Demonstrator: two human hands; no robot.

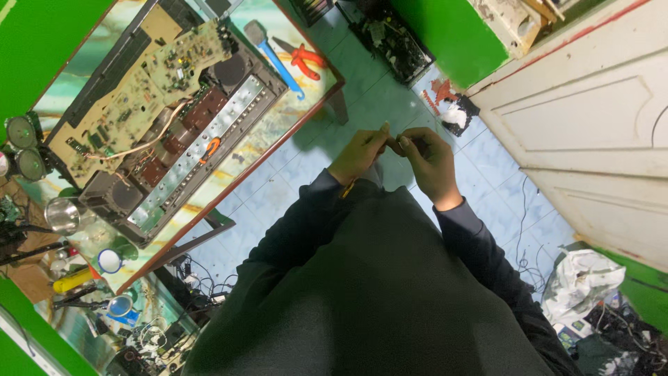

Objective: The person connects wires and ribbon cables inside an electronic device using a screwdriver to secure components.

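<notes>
My left hand (360,154) and my right hand (433,166) meet in front of my chest, above the pale blue tiled floor (369,83). The fingertips of both hands pinch a small dark part (399,144) between them; it is too small to tell what it is. A short orange-yellow thing (346,189) shows by my left wrist, at the dark sleeve. Both arms are in dark sleeves and my dark top fills the lower middle of the view.
On the left, a table (278,132) bears an opened amplifier chassis (188,150) with a brown circuit board (139,90), a blue-handled hammer (277,61) and red pliers (307,60). A white door (591,118) stands right. A white plastic bag (581,278) and cables lie lower right.
</notes>
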